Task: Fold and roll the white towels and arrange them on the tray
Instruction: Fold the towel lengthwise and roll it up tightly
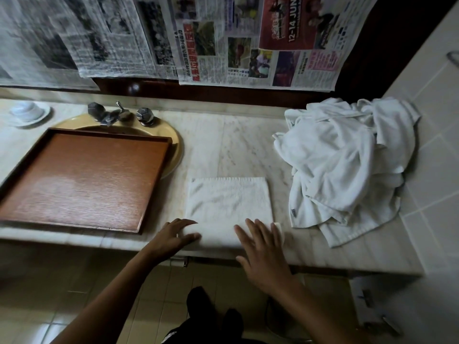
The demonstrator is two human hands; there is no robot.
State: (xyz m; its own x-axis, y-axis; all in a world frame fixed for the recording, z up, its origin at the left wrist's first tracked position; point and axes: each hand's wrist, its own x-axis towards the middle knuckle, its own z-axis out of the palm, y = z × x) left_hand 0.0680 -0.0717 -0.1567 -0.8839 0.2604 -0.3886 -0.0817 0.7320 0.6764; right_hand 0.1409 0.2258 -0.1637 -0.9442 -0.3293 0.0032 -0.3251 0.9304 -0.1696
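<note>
Item: folded white towel (pixel 229 199), marble counter (pixel 236 145), 12 o'clock from me; near edge runs 9-to-3. My left hand (pixel 178 234) grips the near-left corner; my right hand (pixel 260 247) presses flat, fingers straight. Wooden tray (pixel 87 182): 10 o'clock.

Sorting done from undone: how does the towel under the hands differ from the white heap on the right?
The folded towel lies flat, a neat rectangle; the towel pile is crumpled and heaped. The left hand and right hand touch the folded towel's near edge; nothing touches the towel pile farther right. Both are white and lie on the counter, not the tray.
</note>
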